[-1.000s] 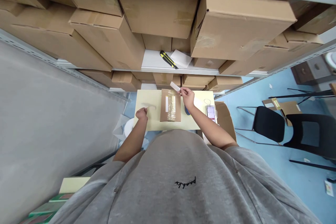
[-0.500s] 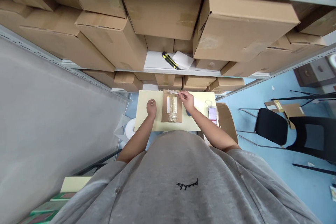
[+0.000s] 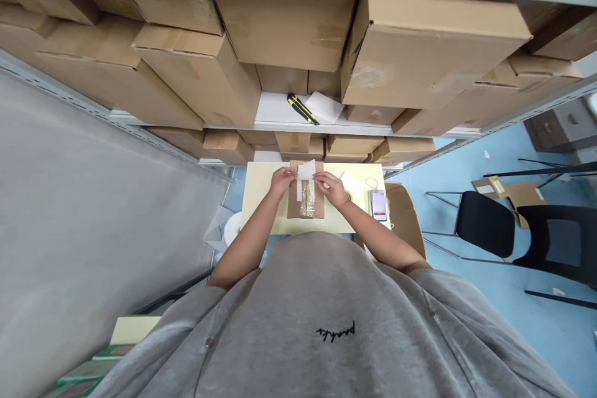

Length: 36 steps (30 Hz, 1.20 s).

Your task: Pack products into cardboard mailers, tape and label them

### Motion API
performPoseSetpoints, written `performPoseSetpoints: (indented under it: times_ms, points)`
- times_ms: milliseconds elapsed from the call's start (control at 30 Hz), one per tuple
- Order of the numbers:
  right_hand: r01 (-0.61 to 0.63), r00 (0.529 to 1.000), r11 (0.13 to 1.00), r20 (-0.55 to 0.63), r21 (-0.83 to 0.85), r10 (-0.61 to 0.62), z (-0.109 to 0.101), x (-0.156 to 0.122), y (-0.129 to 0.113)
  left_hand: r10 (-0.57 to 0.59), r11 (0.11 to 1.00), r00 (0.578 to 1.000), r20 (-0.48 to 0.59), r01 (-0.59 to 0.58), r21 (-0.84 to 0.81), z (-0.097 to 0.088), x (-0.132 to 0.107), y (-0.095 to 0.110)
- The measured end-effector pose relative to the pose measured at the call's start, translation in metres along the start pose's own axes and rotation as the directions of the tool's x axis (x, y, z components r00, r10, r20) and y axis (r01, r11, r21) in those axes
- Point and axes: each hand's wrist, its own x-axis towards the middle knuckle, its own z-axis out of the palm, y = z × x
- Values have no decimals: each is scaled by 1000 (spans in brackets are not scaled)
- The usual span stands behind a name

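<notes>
On the pale yellow table [image 3: 261, 202], close to the torso: a small cardboard box [image 3: 305, 204], lying flat, clear tape already down along its middle seam, a narrow white strip [image 3: 299, 190] stuck just beside the tape. Over the box's far end, a white label [image 3: 306, 170], pinched at its left edge by the left hand [image 3: 282, 181] and at its right edge by the right hand [image 3: 332, 186], fingers of both closed narrowly on the paper. Not pressed flat, by the look of it; cannot tell whether touching the cardboard. Sealing apparently done; laying and smoothing of the label left. At the table's right edge, a phone [image 3: 378, 204], face up. On the shelf beyond, a yellow-and-black utility knife [image 3: 301, 108] among stacked cartons [image 3: 280, 12].
</notes>
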Motion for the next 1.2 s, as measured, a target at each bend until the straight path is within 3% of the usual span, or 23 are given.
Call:
performPoseSetpoints:
  times_ms: [500, 733, 1200]
  points:
    - [197, 971, 943, 185, -269, -150, 6, -44, 43, 34, 998, 998, -58, -32, 46, 3, -24, -57]
    - [200, 968, 919, 213, -339, -132, 10, -51, 45, 184, 978, 976, -119, -169, 125, 3, -27, -67]
    - [200, 954, 870, 292, -451, -68, 17, -63, 65, 210, 952, 962, -175, -161, 261, 10, -34, -82]
